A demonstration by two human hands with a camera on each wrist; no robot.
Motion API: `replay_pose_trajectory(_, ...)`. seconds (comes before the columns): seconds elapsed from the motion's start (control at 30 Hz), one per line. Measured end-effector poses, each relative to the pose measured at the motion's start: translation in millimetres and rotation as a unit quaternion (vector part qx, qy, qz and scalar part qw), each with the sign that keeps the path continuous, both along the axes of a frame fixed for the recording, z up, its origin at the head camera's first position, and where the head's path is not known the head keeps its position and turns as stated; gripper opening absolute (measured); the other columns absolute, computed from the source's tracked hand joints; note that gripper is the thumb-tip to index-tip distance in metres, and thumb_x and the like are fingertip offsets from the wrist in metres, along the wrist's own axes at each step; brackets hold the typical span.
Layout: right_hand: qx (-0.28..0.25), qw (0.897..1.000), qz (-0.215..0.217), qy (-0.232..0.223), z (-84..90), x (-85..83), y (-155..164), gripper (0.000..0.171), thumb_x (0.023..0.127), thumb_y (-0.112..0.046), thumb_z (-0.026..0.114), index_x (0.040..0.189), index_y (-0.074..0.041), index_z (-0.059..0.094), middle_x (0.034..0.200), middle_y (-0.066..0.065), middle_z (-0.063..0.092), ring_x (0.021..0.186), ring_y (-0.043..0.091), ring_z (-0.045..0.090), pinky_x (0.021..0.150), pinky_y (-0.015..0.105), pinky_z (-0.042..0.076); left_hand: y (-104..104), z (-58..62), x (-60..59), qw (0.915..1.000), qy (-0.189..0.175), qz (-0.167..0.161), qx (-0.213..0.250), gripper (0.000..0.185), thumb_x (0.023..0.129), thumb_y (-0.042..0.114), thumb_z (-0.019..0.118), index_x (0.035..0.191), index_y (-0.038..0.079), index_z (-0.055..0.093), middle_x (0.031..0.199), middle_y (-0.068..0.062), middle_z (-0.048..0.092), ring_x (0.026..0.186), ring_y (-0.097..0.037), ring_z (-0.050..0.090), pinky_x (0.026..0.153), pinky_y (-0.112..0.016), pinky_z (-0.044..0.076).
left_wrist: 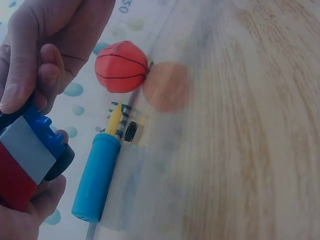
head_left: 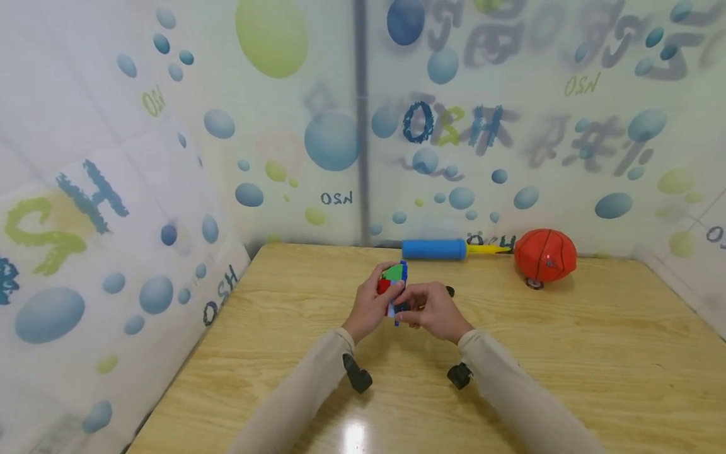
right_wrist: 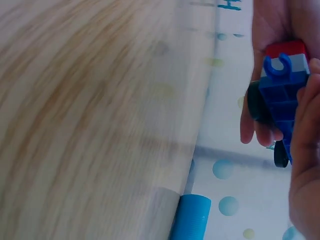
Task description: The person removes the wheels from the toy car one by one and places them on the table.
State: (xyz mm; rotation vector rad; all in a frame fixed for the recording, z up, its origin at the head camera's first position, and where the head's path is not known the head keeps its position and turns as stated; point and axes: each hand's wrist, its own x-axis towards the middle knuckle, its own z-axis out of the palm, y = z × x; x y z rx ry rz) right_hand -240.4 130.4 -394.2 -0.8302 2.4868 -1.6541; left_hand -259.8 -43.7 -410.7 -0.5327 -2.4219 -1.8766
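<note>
Both hands hold a small toy built of red, green, blue and grey blocks (head_left: 392, 285) above the middle of the wooden table (head_left: 567, 366). My left hand (head_left: 371, 307) grips its left side, fingers curled round the red and grey part (left_wrist: 22, 165). My right hand (head_left: 433, 310) pinches its right side near the blue base (right_wrist: 282, 92). A black wheel (right_wrist: 256, 102) sits on the toy's side, and another black wheel (right_wrist: 280, 154) shows lower down.
A blue pump with a yellow shaft (head_left: 433, 249) lies along the far table edge, beside an orange basketball (head_left: 545, 255). A small black piece (head_left: 450, 291) lies just behind my right hand. Printed bubble-pattern sheets wall in the table on three sides.
</note>
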Motion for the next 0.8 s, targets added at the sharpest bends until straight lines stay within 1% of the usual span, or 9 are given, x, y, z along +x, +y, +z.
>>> replay_pose_trajectory(0.1,0.001,1.000,-0.010,0.024,-0.2,2.8,0,0.015,0.083,-0.001,0.078,0.097,0.002,0.075,0.071,0.018,0.068,0.051,0.012,0.059,0.051,0.028,0.055,0,1.4,-2.0,1.0000,-0.004,0.006,-0.003,0.041,0.103,0.035,0.056,0.142,0.028,0.048,0.119,-0.016,0.063,0.095,-0.021,0.060,0.075,-0.030,0.055)
replay_pose_trajectory(0.2,0.014,0.999,-0.016,0.041,0.0,4.2,0,0.015,0.084,-0.005,0.078,0.098,-0.002,0.076,0.072,0.018,0.069,0.052,0.013,0.062,0.053,0.029,0.056,-1,1.9,-4.3,0.9996,-0.014,0.023,-0.010,0.042,0.102,0.036,0.057,0.142,0.028,0.048,0.118,-0.016,0.064,0.095,-0.020,0.061,0.075,-0.028,0.055)
replay_pose_trajectory(0.27,0.016,0.999,-0.014,0.030,-0.3,4.1,1,0.018,0.085,-0.008,0.079,0.102,-0.004,0.076,0.073,0.017,0.069,0.055,0.016,0.065,0.055,0.029,0.058,-2,1.5,-5.3,0.9990,-0.020,0.035,-0.018,0.044,0.101,0.036,0.058,0.143,0.027,0.048,0.117,-0.016,0.064,0.094,-0.020,0.061,0.074,-0.028,0.056)
replay_pose_trajectory(0.33,0.007,1.000,-0.008,0.003,-1.1,3.0,4,0.024,0.085,-0.011,0.080,0.107,-0.005,0.074,0.077,0.016,0.069,0.061,0.022,0.069,0.060,0.031,0.060,-2,1.6,-5.4,0.9986,-0.021,0.040,-0.028,0.046,0.100,0.036,0.060,0.143,0.027,0.048,0.117,-0.015,0.064,0.093,-0.021,0.062,0.073,-0.028,0.057)
replay_pose_trajectory(0.43,-0.006,1.000,0.009,-0.028,-2.2,2.9,10,0.029,0.085,-0.010,0.079,0.113,-0.005,0.071,0.083,0.016,0.068,0.068,0.024,0.072,0.064,0.033,0.062,-4,2.4,-3.7,0.9985,-0.022,0.039,-0.031,0.048,0.099,0.036,0.062,0.144,0.028,0.048,0.119,-0.016,0.064,0.094,-0.022,0.062,0.074,-0.030,0.058)
replay_pose_trajectory(0.57,0.008,0.999,0.026,-0.026,-2.7,1.7,23,0.033,0.087,-0.006,0.076,0.119,-0.002,0.068,0.086,0.018,0.068,0.071,0.029,0.073,0.065,0.036,0.062,-8,4.1,-2.0,0.9987,-0.033,0.036,-0.012,0.051,0.095,0.035,0.069,0.142,0.032,0.049,0.123,-0.015,0.063,0.097,-0.023,0.063,0.079,-0.033,0.060)
replay_pose_trajectory(0.67,0.031,0.999,0.018,-0.017,-3.8,-0.9,35,0.034,0.087,-0.007,0.076,0.120,-0.002,0.068,0.087,0.017,0.070,0.071,0.031,0.072,0.063,0.037,0.061,-11,4.9,-1.1,0.9986,-0.041,0.034,-0.005,0.054,0.092,0.033,0.073,0.141,0.034,0.049,0.124,-0.014,0.063,0.098,-0.024,0.063,0.081,-0.034,0.060)
replay_pose_trajectory(0.77,0.056,0.998,-0.003,-0.008,-5.4,-3.0,47,0.034,0.087,-0.007,0.077,0.119,-0.003,0.069,0.092,0.016,0.072,0.071,0.022,0.070,0.061,0.035,0.059,-13,4.7,-0.2,0.9983,-0.047,0.035,-0.002,0.056,0.091,0.032,0.075,0.140,0.036,0.049,0.123,-0.014,0.062,0.098,-0.024,0.062,0.079,-0.033,0.059)
replay_pose_trajectory(0.8,0.066,0.998,-0.012,-0.004,-5.5,-3.5,50,0.033,0.086,-0.008,0.077,0.119,-0.004,0.070,0.094,0.014,0.072,0.072,0.017,0.068,0.062,0.032,0.058,-14,4.3,-0.3,0.9982,-0.048,0.036,-0.001,0.056,0.090,0.031,0.075,0.140,0.036,0.050,0.123,-0.014,0.062,0.097,-0.024,0.062,0.078,-0.032,0.059)
